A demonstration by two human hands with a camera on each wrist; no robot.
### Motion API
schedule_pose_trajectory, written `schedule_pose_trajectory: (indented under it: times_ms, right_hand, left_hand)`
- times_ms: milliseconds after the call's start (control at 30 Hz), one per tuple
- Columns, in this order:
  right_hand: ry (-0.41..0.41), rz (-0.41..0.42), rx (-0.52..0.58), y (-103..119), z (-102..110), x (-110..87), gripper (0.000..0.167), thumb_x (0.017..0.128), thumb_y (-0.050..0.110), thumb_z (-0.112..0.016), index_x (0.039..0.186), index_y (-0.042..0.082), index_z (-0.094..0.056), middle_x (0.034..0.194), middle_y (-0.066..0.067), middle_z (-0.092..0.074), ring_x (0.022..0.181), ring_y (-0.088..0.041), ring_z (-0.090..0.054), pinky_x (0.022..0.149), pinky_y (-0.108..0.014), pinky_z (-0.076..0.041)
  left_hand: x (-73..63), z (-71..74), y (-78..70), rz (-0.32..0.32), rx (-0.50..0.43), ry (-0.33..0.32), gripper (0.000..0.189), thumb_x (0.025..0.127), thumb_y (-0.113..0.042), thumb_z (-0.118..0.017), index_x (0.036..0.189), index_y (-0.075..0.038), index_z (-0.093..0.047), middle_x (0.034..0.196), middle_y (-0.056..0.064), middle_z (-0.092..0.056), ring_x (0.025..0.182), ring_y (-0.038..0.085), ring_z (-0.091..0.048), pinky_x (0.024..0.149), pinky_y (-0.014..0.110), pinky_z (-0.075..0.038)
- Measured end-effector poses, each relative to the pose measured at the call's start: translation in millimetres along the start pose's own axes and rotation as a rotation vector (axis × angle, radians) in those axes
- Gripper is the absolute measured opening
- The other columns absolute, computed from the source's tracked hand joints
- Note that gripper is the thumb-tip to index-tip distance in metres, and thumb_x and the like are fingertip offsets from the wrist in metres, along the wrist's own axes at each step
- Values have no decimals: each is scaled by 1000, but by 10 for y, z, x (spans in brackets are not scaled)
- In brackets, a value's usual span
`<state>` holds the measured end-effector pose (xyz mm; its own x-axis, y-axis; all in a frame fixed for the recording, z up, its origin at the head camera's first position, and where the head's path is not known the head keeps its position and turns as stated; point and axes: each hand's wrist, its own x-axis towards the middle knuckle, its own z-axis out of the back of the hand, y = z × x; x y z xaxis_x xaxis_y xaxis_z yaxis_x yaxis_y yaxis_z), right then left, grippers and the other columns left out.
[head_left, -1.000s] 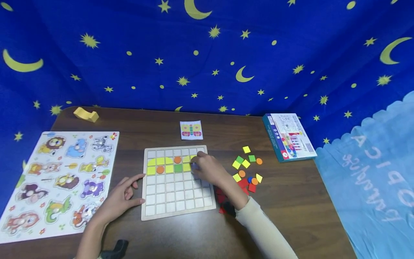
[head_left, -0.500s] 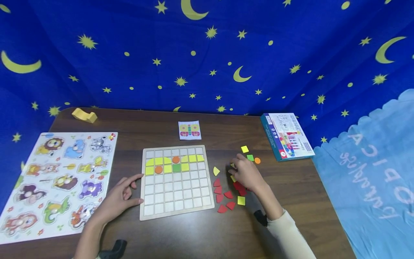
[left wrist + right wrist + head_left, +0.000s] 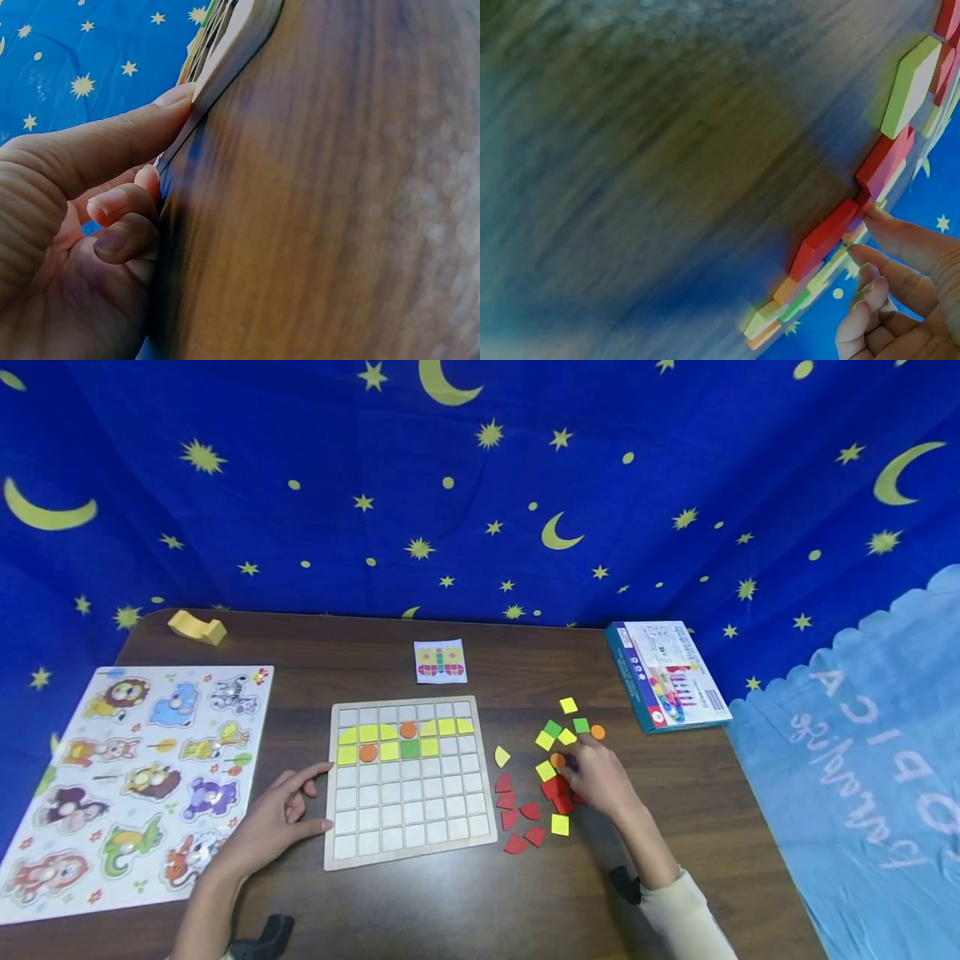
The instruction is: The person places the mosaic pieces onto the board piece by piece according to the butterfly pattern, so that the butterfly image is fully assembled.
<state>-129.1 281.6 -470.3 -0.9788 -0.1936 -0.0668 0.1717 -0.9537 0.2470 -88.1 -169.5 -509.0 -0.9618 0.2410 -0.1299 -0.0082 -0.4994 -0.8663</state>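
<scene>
A square wooden grid board (image 3: 411,810) lies mid-table, with several yellow pieces, an orange disc (image 3: 368,752) and a green square (image 3: 409,748) among those in its upper rows. My left hand (image 3: 279,812) steadies the board's left edge, thumb and forefinger touching it apart from each other; the left wrist view shows the other fingers bent. To the right of the board, my right hand (image 3: 603,781) is over loose tiles, fingertips beside an orange disc (image 3: 557,760) and red squares (image 3: 556,788). In the right wrist view, thumb and forefinger are slightly apart at the tiles. The hand hides some tiles.
A butterfly pattern card (image 3: 440,662) lies behind the board. Red quarter-circle pieces (image 3: 514,844) and a yellow one (image 3: 502,757) lie near its right edge. An animal puzzle (image 3: 150,777) is at left, a yellow block (image 3: 197,628) behind it, a box (image 3: 670,677) at back right.
My right hand left the board's second row, where a yellow quarter-circle now sits at the right end, and went right to the loose tiles. The left hand stays at the board's edge.
</scene>
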Motion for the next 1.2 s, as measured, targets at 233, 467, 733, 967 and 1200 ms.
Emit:
schedule_pose_trajectory:
  times_ms: [233, 467, 733, 967, 1200]
  right_hand:
    - [21, -15, 11, -17, -45, 47, 24, 79, 8, -81, 101, 0, -77, 89, -11, -61, 73, -19, -55, 70, -36, -53]
    - [25, -2, 29, -42, -67, 72, 23, 80, 15, -80, 99, 2, -77, 87, -9, -59, 71, -18, -52, 67, -33, -49]
    - [-59, 44, 28, 17, -12, 105, 17, 79, 15, -80, 87, 2, -75, 81, -6, -56, 67, -15, -49, 61, -30, -45]
    - [-67, 118, 46, 354, -4, 223, 25, 79, 17, -81, 96, -1, -76, 83, -7, -58, 65, -14, -50, 59, -27, -48]
    - [-51, 244, 35, 723, -53, 395, 22, 81, 18, -80, 94, 0, -76, 83, -6, -58, 60, -10, -45, 54, -22, -40]
  left_hand:
    - [-8, 9, -1, 7, -13, 5, 78, 76, -12, -83, 145, -5, -47, 102, 8, -45, 65, 8, -38, 59, 25, -37]
    - [-8, 7, 20, 5, -8, 5, 78, 76, -10, -83, 145, -5, -47, 101, 8, -45, 66, 8, -38, 60, 25, -37]
    - [8, 9, 25, 28, -6, 14, 78, 77, -11, -83, 145, -5, -47, 102, 8, -45, 66, 9, -38, 60, 25, -37]
    - [9, 16, 34, 22, 2, 8, 77, 76, -9, -82, 145, -5, -47, 102, 8, -46, 65, 8, -39, 60, 24, -37]
    - [3, 2, 47, 0, -20, 7, 77, 76, -10, -83, 144, -4, -47, 101, 8, -46, 65, 8, -38, 60, 24, -37]
